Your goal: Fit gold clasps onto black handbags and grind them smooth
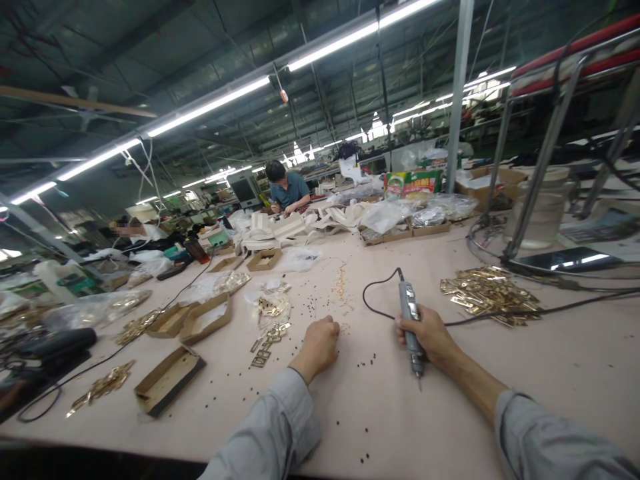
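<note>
My right hand is wrapped round a grey electric screwdriver, whose thin bit points down above the table; a black cord leaves its top. Left of it, my left hand is closed at the table surface, fingers curled in, and what they hold, if anything, is hidden. Just beyond its fingertips lie tiny gold-coloured parts. Small black bits are scattered around the hand. Flat gold metal pieces lie to its left, next to a clear plastic bag with more of them.
A heap of gold metal pieces lies at the right, crossed by a black cable. Cardboard boxes and smaller gold piles stand to the left. White strips and bagged parts line the back. A co-worker sits beyond them.
</note>
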`<state>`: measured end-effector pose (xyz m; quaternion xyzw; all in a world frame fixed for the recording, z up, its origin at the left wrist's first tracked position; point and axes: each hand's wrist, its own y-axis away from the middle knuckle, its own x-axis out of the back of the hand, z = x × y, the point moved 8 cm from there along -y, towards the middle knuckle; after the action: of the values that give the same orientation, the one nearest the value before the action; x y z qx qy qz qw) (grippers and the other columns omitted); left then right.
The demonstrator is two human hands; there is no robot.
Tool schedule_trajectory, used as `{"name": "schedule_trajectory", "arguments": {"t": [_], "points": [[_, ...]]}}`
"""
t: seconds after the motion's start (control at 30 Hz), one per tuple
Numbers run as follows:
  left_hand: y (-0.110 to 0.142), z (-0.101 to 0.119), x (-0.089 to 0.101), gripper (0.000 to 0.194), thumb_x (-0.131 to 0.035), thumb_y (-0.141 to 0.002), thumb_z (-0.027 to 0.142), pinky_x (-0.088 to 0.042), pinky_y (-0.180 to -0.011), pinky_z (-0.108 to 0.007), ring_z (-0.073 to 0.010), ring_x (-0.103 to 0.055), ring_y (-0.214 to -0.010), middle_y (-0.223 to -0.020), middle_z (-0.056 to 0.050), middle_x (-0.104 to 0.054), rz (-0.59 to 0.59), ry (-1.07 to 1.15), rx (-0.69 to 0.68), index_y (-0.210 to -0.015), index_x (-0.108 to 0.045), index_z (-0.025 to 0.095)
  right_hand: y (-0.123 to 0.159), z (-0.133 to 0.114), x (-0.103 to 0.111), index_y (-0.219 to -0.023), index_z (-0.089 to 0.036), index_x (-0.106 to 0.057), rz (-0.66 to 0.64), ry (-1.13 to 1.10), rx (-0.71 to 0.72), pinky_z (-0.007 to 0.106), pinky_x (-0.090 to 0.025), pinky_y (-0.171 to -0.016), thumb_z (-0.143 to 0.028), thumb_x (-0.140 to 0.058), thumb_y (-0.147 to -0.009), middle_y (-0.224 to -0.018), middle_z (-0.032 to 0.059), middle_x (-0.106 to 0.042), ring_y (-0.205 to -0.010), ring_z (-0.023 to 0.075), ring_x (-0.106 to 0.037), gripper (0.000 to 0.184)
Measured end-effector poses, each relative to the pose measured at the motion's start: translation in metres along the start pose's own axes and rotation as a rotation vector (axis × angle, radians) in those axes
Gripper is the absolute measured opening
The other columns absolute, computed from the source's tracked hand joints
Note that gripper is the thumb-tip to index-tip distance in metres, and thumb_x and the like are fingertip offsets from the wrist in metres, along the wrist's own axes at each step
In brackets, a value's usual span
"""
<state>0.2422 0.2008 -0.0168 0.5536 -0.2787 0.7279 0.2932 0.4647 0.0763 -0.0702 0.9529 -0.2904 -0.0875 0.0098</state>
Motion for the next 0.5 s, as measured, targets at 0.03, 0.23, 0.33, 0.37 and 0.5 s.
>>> {"name": "schedule_trajectory", "arguments": {"t": [0.03, 0.23, 0.33, 0.37, 0.5], "points": [[0.001, 0.000, 0.001, 0.016, -0.061, -0.073, 0.005, -0.042, -0.072, -0.031, -0.0224, -0.063, -0.078, -0.090, -0.011, -0.068, 0.008, -0.004, 0.004, -0.077, -0.071, 0.016, 0.000, 0.000, 0.000, -0.085, -0.017, -0.058, 0.000, 0.000, 0.003, 0.026, -0.053, -0.047, -0.030, -0.077, -0.069, -0.061, 0.0025, -0.069, -0.049, 0.0179, -0.064, 0.027], [0.021, -0.020, 0.027, 0.020, -0.050, -0.084, 0.005, -0.044, -0.074, -0.028, -0.0192, -0.064, -0.081, -0.085, -0.008, -0.071, 0.153, 0.087, 0.103, -0.082, -0.068, 0.016, -0.001, 0.000, 0.000, -0.084, -0.017, -0.059, -0.003, 0.009, 0.018, 0.025, -0.052, -0.046, -0.030, -0.077, -0.069, -0.061, 0.0030, -0.070, -0.049, 0.0175, -0.064, 0.026], [0.030, -0.029, 0.035, 0.017, -0.055, -0.081, 0.008, -0.046, -0.073, -0.026, -0.0174, -0.066, -0.078, -0.080, -0.005, -0.072, 0.170, 0.149, 0.114, -0.079, -0.070, 0.016, -0.001, 0.002, 0.000, -0.085, -0.017, -0.060, -0.008, 0.005, 0.016, 0.025, -0.053, -0.047, -0.030, -0.076, -0.068, -0.061, 0.0029, -0.070, -0.049, 0.0176, -0.065, 0.027], [0.032, -0.030, 0.036, 0.017, -0.057, -0.080, 0.008, -0.046, -0.072, -0.026, -0.0171, -0.066, -0.077, -0.079, -0.005, -0.073, 0.171, 0.163, 0.114, -0.079, -0.072, 0.015, -0.001, 0.002, 0.000, -0.085, -0.017, -0.060, -0.010, 0.005, 0.014, 0.025, -0.053, -0.047, -0.030, -0.076, -0.068, -0.061, 0.0029, -0.070, -0.049, 0.0177, -0.065, 0.027], [0.030, -0.030, 0.033, 0.019, -0.059, -0.078, 0.009, -0.049, -0.072, -0.026, -0.0171, -0.066, -0.074, -0.080, -0.005, -0.075, 0.170, 0.187, 0.110, -0.081, -0.077, 0.015, -0.002, 0.003, 0.001, -0.086, -0.017, -0.060, -0.013, 0.010, 0.011, 0.025, -0.051, -0.046, -0.030, -0.076, -0.068, -0.062, 0.0033, -0.070, -0.049, 0.0179, -0.065, 0.028]]}}
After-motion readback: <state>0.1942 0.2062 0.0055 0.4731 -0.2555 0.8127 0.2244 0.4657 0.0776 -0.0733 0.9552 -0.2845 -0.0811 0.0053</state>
